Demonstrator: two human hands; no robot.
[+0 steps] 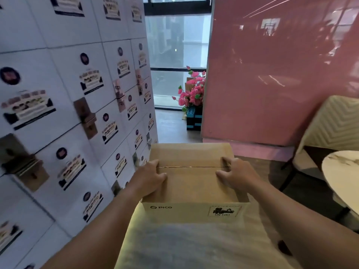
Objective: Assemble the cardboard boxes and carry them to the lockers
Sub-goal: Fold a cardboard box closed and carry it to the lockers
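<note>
Lockers (64,105) left, pink wall (272,74) right, flowers (192,92) ahead; one cardboard box (192,183), left hand (149,177) and right hand (236,174) gripping its sides.

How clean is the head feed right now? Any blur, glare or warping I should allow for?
Head view: the lockers on the left are smeared by motion blur, labels unreadable; the pink wall carries glare streaks and window reflections; wide-angle bending tilts the edges. The cardboard box and both hands are fairly sharp.
</note>
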